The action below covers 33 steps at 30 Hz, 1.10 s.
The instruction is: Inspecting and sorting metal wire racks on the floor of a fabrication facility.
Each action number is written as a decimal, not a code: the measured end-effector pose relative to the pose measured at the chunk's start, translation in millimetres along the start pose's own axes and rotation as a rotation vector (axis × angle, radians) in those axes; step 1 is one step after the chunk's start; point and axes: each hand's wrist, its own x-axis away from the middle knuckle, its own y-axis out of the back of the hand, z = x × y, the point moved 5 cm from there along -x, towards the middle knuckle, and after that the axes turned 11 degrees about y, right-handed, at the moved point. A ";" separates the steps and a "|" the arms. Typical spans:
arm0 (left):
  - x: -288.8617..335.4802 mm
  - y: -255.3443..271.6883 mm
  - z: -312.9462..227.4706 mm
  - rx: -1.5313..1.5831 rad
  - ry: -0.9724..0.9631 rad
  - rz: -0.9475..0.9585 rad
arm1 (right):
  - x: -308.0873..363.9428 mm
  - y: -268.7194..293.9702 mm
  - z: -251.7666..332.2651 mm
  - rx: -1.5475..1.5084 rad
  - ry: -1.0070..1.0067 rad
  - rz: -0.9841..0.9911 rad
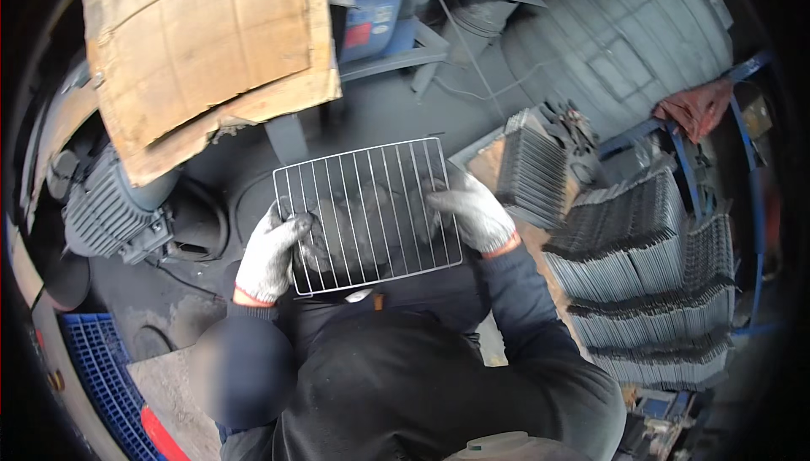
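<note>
A rectangular wire rack [368, 216] of thin parallel metal bars is held up in front of my body, tilted slightly. My left hand [274, 246], in a white knit glove with dark, dirty fingertips, grips its left edge. At the opposite edge my right hand [474, 210], gloved the same way, has its thumb over the bars and its fingers behind them. To the right, a small stack of wire racks [533, 170] stands on cardboard, with a dark-stained glove [574, 136] lying beside it.
Large piles of wire racks [624, 225] fill the right side near a blue metal frame [751, 199]. Cardboard sheets [202, 48] jut out at the upper left, above a grey electric motor [118, 204]. A blue plastic crate [101, 368] sits at lower left. A big wrapped grey bundle [620, 39] lies at the back.
</note>
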 end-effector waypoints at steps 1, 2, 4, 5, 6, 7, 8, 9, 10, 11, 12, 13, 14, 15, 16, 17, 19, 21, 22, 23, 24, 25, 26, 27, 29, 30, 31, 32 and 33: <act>18.2 -20.8 -10.5 -0.077 -0.053 -0.025 | 19.2 -4.2 21.5 0.224 0.165 0.009; 28.8 -35.9 -15.0 -0.114 -0.087 -0.024 | 39.5 17.8 11.7 0.129 0.018 -0.289; 5.6 -43.2 -4.0 -0.154 -0.212 -0.138 | 37.3 58.3 74.8 0.137 0.262 -0.429; 13.9 -33.3 -5.2 -0.242 -0.278 -0.274 | 52.8 84.3 79.6 0.239 0.393 -0.525; 17.4 -27.5 -4.5 -0.204 -0.229 -0.295 | 61.4 87.3 99.1 0.318 0.656 -0.606; 18.2 -21.3 -1.4 -0.171 -0.208 -0.311 | 70.9 120.5 100.9 0.393 0.655 -0.641; 18.6 -17.8 3.2 -0.144 -0.187 -0.299 | 75.7 146.7 97.5 0.595 0.695 -0.756; 21.2 -12.5 8.9 -0.117 -0.171 -0.295 | 79.5 167.9 91.1 0.791 0.732 -0.865; 26.5 -5.6 14.4 -0.112 -0.173 -0.302 | 80.1 175.9 90.1 1.158 0.743 -0.781; 27.6 2.0 24.7 -0.085 -0.147 -0.305 | 82.8 184.8 85.2 1.530 0.739 -0.680; 31.0 8.9 33.9 -0.054 -0.119 -0.310 | 88.4 203.8 68.9 1.766 0.597 -0.675; 35.4 17.0 41.8 -0.047 -0.120 -0.312 | 88.4 209.0 59.6 1.898 0.599 -0.596; 41.0 27.0 49.9 -0.042 -0.123 -0.349 | 89.6 217.5 49.3 1.940 0.555 -0.541; 47.5 35.0 56.6 -0.038 -0.125 -0.389 | 90.7 224.5 37.0 1.979 0.511 -0.483; 58.2 41.1 59.8 -0.016 -0.117 -0.458 | 94.5 230.5 19.8 2.026 0.398 -0.472; 65.8 44.9 63.3 0.017 -0.119 -0.502 | 97.3 232.6 9.9 2.069 0.408 -0.462; 76.0 64.9 80.5 0.048 -0.094 -0.533 | 98.8 237.9 -7.9 2.068 0.238 -0.462; 84.9 77.7 95.0 0.087 -0.081 -0.557 | 94.9 229.5 -12.1 2.018 0.405 -0.449; 88.1 82.7 101.6 0.085 -0.081 -0.581 | 92.7 229.0 -16.9 2.018 0.385 -0.424; 90.7 87.3 107.7 0.083 -0.082 -0.605 | 91.6 229.6 -22.0 2.018 0.363 -0.401; 92.4 86.1 110.4 0.112 -0.073 -0.591 | 91.6 228.8 -25.9 2.010 0.357 -0.380; 92.6 84.5 112.2 0.114 -0.071 -0.593 | 93.4 227.8 -28.7 2.011 0.356 -0.375; 92.5 81.7 114.0 0.126 -0.065 -0.595 | 96.3 227.3 -30.7 1.997 0.359 -0.385; 92.4 77.3 113.8 0.138 -0.058 -0.599 | 98.8 227.6 -32.8 1.981 0.361 -0.395; 87.5 72.1 116.1 0.149 -0.052 -0.586 | 103.8 228.2 -33.9 1.966 0.380 -0.384; 84.6 70.3 117.3 0.160 -0.050 -0.572 | 107.1 222.7 -32.1 1.923 0.424 -0.412; 81.9 69.7 118.5 0.161 -0.048 -0.573 | 111.8 219.3 -30.6 1.878 0.466 -0.440; 78.4 68.6 119.9 0.153 -0.034 -0.559 | 117.3 220.4 -35.3 1.855 0.493 -0.425; 75.4 67.5 120.6 0.145 -0.020 -0.545 | 118.4 217.2 -35.6 1.855 0.491 -0.424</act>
